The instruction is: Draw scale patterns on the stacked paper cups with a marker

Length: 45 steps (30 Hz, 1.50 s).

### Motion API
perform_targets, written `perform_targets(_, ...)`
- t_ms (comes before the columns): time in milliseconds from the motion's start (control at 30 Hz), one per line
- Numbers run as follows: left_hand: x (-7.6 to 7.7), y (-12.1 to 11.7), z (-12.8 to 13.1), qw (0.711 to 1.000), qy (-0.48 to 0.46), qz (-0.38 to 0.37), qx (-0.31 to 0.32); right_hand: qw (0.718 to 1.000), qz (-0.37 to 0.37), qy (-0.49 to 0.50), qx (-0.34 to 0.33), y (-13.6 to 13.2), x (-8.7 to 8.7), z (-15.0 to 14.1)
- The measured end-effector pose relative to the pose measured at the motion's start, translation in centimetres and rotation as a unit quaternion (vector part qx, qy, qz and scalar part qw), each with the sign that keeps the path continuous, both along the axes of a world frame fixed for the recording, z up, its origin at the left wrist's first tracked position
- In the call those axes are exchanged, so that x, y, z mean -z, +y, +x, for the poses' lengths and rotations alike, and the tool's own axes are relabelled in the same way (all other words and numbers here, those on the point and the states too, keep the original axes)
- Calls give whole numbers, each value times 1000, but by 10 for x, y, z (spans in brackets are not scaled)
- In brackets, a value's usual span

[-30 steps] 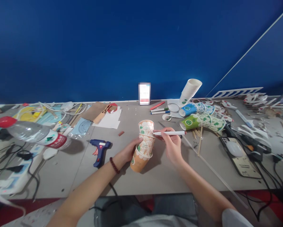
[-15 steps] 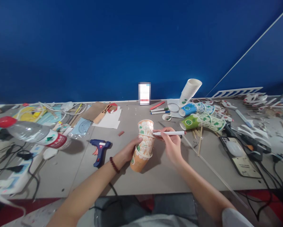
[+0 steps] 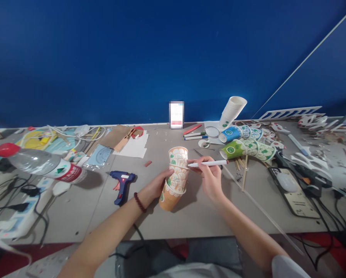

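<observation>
Joined end to end, several orange-patterned paper cups (image 3: 178, 178) form a curved column over the table in front of me. My left hand (image 3: 160, 183) is wrapped around the column's left side, its fingers partly hidden behind the cups. Between the fingers of my right hand (image 3: 211, 178) is a white marker pen (image 3: 209, 163) with a red end pointing right. The pen's tip is at the right side of the upper cup, near a rim; whether it touches I cannot tell.
A blue hot glue gun (image 3: 122, 186) lies left, beyond it a large plastic bottle (image 3: 42, 164). Blue cups (image 3: 230, 133) and green cups (image 3: 233, 149) lie right, before a leaning stack of white cups (image 3: 233, 110). A phone (image 3: 294, 193) and scissors (image 3: 308, 164) are far right.
The pen and my right hand have shifted very slightly to the right. My left hand and the cups stay practically in place.
</observation>
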<state>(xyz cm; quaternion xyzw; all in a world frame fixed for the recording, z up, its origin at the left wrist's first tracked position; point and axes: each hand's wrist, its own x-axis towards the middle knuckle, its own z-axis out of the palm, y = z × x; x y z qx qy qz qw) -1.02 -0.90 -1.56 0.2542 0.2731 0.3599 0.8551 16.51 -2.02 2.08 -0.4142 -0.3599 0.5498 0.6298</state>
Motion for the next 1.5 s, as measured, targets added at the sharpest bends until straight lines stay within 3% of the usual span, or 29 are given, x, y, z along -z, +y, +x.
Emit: perform_targets(1500, 2, 1, -2, 1000, -18, 8, 8, 999, 26, 20, -3, 0, 5, 0)
